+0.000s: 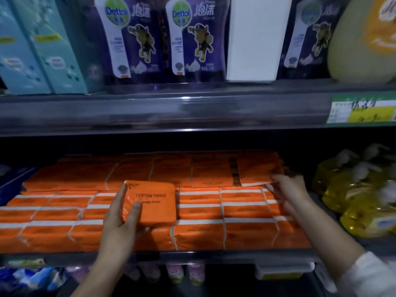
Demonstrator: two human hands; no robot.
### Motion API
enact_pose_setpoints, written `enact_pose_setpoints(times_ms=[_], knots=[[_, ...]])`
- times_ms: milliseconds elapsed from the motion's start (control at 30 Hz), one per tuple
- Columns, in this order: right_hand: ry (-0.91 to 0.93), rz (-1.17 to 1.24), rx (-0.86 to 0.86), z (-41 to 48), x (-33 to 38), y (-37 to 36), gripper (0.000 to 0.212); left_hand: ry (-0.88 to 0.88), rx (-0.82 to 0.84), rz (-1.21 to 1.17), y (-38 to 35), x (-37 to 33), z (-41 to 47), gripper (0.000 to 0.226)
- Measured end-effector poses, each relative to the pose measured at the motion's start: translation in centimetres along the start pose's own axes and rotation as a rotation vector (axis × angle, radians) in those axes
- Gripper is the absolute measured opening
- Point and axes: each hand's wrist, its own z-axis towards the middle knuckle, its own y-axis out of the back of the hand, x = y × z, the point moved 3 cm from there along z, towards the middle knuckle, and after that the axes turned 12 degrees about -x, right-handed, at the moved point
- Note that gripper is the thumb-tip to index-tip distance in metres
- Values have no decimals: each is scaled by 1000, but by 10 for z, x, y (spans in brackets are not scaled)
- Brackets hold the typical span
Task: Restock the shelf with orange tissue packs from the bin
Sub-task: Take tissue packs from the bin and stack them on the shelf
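L hand grips an orange tissue pack marked COTTON TISSUE by its left edge, thumb on the front face. Pack is tilted face-up, just above the front rows of stacked packs on the shelf, approx mid-row. R hand pinches the near-right corner of a second pack, lying tilted atop the back row; hand sits just right of it. Yellow bottles stand right of the stack.

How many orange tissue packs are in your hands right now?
2. The left hand holds the labelled pack at front centre; the right hand grips the edge of a tilted pack at back right.
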Motion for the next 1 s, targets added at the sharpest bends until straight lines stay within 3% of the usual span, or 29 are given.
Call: enact_pose_setpoints(times_ms=[100, 267, 467, 667, 767, 833, 933, 1000], knots=[[-9, -124, 77, 3, -3, -7, 20, 37, 8, 32, -3, 5, 5, 52], [158, -425, 64, 9, -3, -13, 35, 76, 16, 30, -4, 7, 10, 51], [238, -502, 87, 8, -3, -15, 46, 79, 22, 15, -3, 6, 7, 52], [13, -131, 24, 8, 7, -11, 25, 63, 28, -14, -1, 4, 3, 52], [-6, 53, -23, 21, 33, -4, 27, 56, 31, -4, 0, 3, 3, 51], [22, 29, -26, 28, 51, 1, 22, 59, 34, -2, -1, 4, 4, 51], [-1, -120, 110, 27, 66, 0, 11, 57, 34, -3, -2, 3, 4, 50], [82, -349, 274, 20, 76, -4, 17, 54, 35, -11, -3, 0, 3, 49]])
